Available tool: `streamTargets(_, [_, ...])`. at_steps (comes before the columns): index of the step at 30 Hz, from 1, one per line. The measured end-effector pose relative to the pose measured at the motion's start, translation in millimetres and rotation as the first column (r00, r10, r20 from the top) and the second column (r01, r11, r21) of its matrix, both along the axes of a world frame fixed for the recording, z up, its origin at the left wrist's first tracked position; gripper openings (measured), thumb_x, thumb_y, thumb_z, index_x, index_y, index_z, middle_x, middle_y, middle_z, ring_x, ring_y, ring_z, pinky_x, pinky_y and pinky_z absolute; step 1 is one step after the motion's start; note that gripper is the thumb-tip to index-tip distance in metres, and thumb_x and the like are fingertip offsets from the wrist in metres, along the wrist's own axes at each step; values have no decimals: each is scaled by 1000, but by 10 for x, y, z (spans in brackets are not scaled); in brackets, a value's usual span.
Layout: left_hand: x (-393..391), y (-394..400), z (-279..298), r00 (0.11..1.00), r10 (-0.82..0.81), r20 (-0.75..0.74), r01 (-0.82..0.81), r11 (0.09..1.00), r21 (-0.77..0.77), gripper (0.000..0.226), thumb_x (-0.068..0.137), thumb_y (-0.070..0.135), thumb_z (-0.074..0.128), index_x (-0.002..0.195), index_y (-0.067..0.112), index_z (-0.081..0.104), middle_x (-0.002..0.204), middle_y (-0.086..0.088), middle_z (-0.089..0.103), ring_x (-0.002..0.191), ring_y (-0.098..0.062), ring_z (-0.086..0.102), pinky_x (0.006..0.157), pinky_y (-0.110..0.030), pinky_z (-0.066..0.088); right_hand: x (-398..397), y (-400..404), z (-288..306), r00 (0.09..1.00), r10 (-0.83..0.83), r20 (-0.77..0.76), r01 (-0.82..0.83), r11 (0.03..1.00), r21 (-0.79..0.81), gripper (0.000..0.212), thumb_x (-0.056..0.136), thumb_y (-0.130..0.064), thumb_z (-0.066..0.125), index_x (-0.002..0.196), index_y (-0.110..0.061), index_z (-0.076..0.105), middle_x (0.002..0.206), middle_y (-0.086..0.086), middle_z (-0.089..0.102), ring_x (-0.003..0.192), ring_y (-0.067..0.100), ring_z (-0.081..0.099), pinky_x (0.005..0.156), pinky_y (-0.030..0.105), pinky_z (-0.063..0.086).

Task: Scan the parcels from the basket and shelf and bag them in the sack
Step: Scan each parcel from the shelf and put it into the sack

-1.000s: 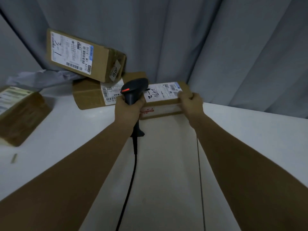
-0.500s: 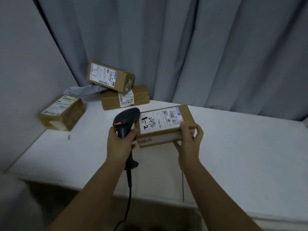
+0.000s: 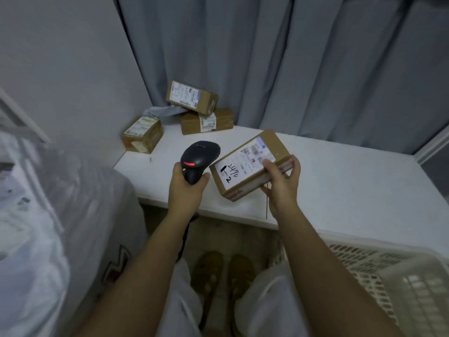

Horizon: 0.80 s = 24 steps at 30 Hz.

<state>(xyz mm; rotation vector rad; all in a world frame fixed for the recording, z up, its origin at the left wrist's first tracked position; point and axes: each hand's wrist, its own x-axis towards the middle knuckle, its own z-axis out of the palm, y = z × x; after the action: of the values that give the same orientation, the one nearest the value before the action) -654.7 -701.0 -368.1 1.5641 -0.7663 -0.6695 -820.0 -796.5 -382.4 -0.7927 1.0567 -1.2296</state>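
My right hand (image 3: pixel 281 183) grips a brown cardboard parcel (image 3: pixel 250 164) by its right end, held tilted above the white shelf (image 3: pixel 352 186); its white label with black handwriting faces up. My left hand (image 3: pixel 185 190) grips the handle of a black barcode scanner (image 3: pixel 200 158) with a red light, just left of the parcel. A whitish sack (image 3: pixel 48 227) bulges at the left. The white lattice basket (image 3: pixel 388 276) shows at the lower right. Three more labelled parcels (image 3: pixel 192 97) (image 3: pixel 207 120) (image 3: pixel 142 133) lie at the shelf's back left corner.
Grey curtains (image 3: pixel 291 57) hang behind the shelf and a plain wall stands to the left. A crumpled grey bag (image 3: pixel 162 110) lies by the stacked parcels. The scanner's black cable (image 3: pixel 184 239) drops below my left wrist. My feet in sandals (image 3: pixel 223 276) are below the shelf edge.
The parcel came off the back of the shelf and moved toward me, tilting. My view has pulled back and down, bringing the sack and basket into sight.
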Motion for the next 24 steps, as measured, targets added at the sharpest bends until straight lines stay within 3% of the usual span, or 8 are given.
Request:
streamTargets(5, [66, 140, -46, 994, -92, 57, 89, 994, 63, 34, 85, 18, 71, 109, 23, 48, 103, 1, 61, 93, -17, 60, 87, -47, 54, -91, -16, -68, 991, 50, -124, -48, 999, 20, 67, 89, -15, 68, 141, -34, 30, 131, 7, 57, 110, 19, 63, 81, 40, 59])
streamTargets(11, [84, 129, -82, 976, -167, 139, 160, 985, 60, 35, 85, 14, 70, 112, 21, 48, 97, 5, 58, 84, -12, 58, 68, -22, 47, -162, -175, -180, 955, 170, -243, -171, 985, 19, 73, 86, -15, 72, 144, -34, 31, 131, 10, 56, 110, 23, 63, 77, 37, 59])
streamTargets(16, [23, 96, -74, 943, -267, 199, 247, 962, 120, 33, 86, 14, 69, 111, 21, 48, 90, 16, 54, 77, -3, 57, 57, -10, 46, -187, -255, -274, 928, 206, -310, -210, 978, 23, 71, 87, -13, 71, 142, -33, 31, 133, 10, 52, 111, 26, 60, 69, 29, 57])
streamTargets(20, [1, 48, -109, 913, -327, 243, 288, 940, 184, 32, 87, 18, 69, 108, 21, 46, 88, 19, 52, 76, 0, 55, 56, -4, 43, -203, -318, -327, 929, 191, -318, -191, 981, 31, 73, 87, -14, 70, 144, -33, 29, 136, 10, 50, 114, 27, 59, 70, 31, 57])
streamTargets(24, [-2, 5, -154, 884, -393, 255, 334, 911, 243, 33, 89, 18, 66, 111, 23, 41, 90, 23, 50, 79, -1, 55, 57, -10, 44, -212, -344, -345, 924, 184, -337, -188, 982, 22, 73, 88, -16, 70, 145, -33, 28, 140, 9, 48, 116, 27, 57, 82, 38, 55])
